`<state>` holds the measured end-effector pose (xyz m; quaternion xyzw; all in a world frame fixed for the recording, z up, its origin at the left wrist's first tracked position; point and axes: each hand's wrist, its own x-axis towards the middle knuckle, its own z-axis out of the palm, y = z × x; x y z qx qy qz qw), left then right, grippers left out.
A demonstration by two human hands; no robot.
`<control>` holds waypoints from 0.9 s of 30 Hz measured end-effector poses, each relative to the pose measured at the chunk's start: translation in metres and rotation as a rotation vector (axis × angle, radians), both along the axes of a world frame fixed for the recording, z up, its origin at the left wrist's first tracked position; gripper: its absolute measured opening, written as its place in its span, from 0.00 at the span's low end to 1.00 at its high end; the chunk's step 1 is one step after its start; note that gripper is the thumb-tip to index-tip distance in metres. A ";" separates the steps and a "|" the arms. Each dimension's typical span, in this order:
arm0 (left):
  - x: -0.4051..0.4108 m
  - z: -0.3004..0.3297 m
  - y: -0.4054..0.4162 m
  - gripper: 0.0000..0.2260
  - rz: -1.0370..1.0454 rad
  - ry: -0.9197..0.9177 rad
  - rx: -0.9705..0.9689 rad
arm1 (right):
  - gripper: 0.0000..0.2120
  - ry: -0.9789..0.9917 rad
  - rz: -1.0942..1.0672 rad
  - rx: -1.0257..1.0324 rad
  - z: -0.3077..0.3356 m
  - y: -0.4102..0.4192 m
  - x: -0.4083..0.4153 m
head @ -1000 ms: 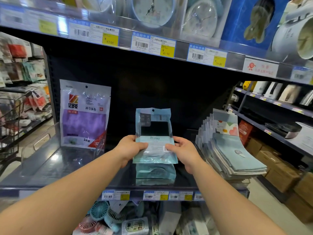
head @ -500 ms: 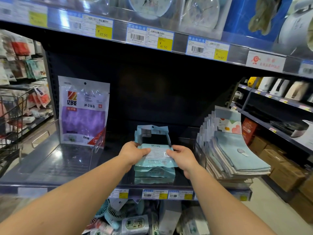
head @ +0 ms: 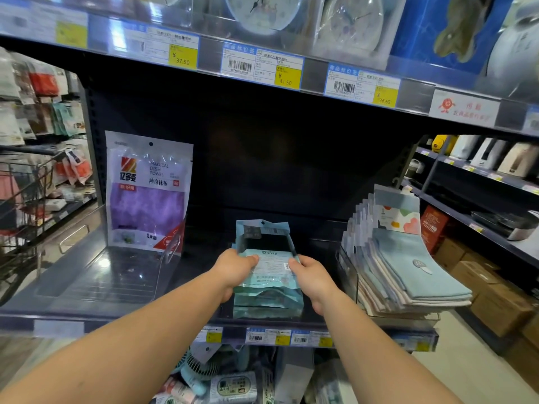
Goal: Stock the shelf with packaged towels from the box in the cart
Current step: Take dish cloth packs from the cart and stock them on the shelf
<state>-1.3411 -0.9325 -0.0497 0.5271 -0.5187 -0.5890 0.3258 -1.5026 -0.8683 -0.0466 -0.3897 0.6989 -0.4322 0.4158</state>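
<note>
A teal towel pack (head: pixel 269 262) lies on top of a small stack of like packs (head: pixel 267 303) in the middle of the dark shelf (head: pixel 87 287). My left hand (head: pixel 236 269) grips its left edge, fingers curled over the top. My right hand (head: pixel 309 277) grips its right edge. The pack's clear window end points to the back of the shelf. The box and the cart's inside are not in view.
A purple dish towel pack (head: pixel 147 193) stands upright at the left behind a clear divider. Folded blue towels (head: pixel 405 263) on hangers lie stacked at the right. Price tags line the shelf edge (head: pixel 274 338). Fans and packs fill the lower shelf. A wire cart (head: pixel 20 223) stands far left.
Both hands have lowered the teal pack from a tilted, raised position down flat onto the stack and pushed it slightly deeper into the shelf.
</note>
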 end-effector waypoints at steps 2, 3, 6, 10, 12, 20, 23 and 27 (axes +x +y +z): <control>0.001 0.003 0.003 0.17 -0.010 0.005 -0.001 | 0.13 0.007 -0.005 0.005 0.000 0.001 0.001; 0.002 0.003 0.004 0.19 -0.015 0.004 -0.005 | 0.13 0.009 -0.005 0.007 -0.001 0.001 0.001; 0.004 0.005 0.009 0.27 -0.015 -0.030 -0.004 | 0.16 0.026 -0.008 -0.008 0.002 0.002 0.002; 0.008 0.006 0.004 0.42 -0.027 0.000 -0.011 | 0.26 0.074 -0.016 -0.027 0.011 0.005 0.005; 0.010 0.011 0.008 0.32 -0.017 -0.015 -0.009 | 0.28 0.092 -0.023 -0.054 0.018 0.006 0.007; 0.040 0.029 0.005 0.33 0.037 -0.396 -0.386 | 0.28 0.423 0.065 -0.157 0.042 -0.011 0.045; 0.075 0.032 0.003 0.31 0.093 -0.715 -0.565 | 0.28 0.611 0.171 -0.169 0.047 -0.027 0.077; 0.138 0.031 0.004 0.27 0.198 -1.011 -0.621 | 0.28 0.798 0.339 -0.216 0.046 -0.047 0.133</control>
